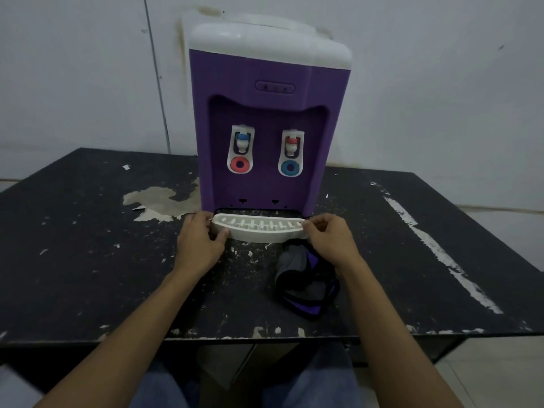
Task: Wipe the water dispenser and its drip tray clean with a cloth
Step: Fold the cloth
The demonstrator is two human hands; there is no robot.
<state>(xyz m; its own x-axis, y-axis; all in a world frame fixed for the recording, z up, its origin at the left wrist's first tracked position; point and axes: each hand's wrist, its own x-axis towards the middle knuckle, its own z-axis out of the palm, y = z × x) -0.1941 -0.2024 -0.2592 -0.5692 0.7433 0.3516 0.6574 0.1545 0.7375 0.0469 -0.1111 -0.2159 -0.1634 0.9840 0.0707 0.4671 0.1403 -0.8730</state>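
Purple water dispenser w/ white top stands upright at back-centre of a black table, against a pale wall. Its recessed front carries two taps: L tap w/ blue cap over a red ring; R tap w/ red cap over a blue ring. A small oval indicator panel sits above the recess.

White drip tray, slotted grille on top, sits at the foot of the dispenser, right in front of the dark slot in the base. A thin dark gap shows behind it; can't tell if it rests on the table or is lifted a bit.

Both hands are on it. Left hand grips the tray's left end, fingers curled over the top edge, thumb along the front wall. Right hand pinches the right end, fingers bent over the rim, thumb hidden.

Cloth, grey & purple w/ black edging, lies crumpled on the table just in front of the tray's right end, partly under the right wrist.

Table top is worn: pale peeled patch left of the dispenser, reaching its base; long white scrape down the right side; small flecks all over. Blue-trousered knees show below the table's near edge.
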